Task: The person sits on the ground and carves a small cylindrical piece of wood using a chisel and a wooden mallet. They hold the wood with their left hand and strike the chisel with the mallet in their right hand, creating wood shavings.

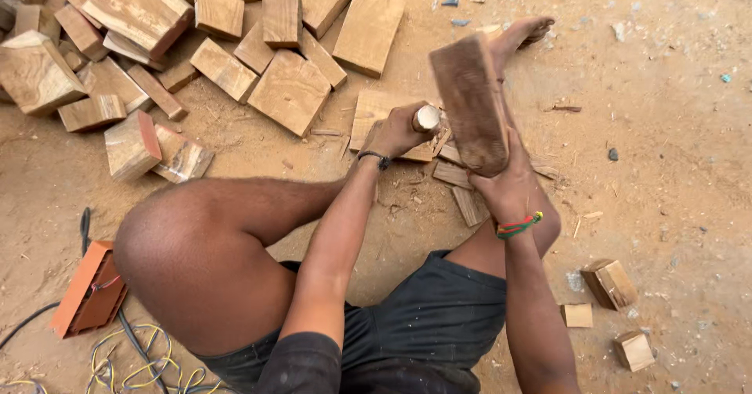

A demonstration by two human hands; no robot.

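Observation:
I sit on the sandy ground with my legs spread. My right hand [509, 181] grips the lower end of a thick wooden block [470, 100], raised and blurred with motion. My left hand [399, 130] is closed around a round wooden handle [427, 117] of a tool whose lower part is hidden. Under both hands lies a flat wooden slab [372, 110] with small offcuts [464, 194] beside it. My right foot [523, 34] stretches out past the slab.
A big heap of cut wooden blocks [196, 41] fills the top left. Three small cubes [609, 283] lie at the lower right. An orange box [90, 290] and tangled cables [141, 366] lie by my left knee.

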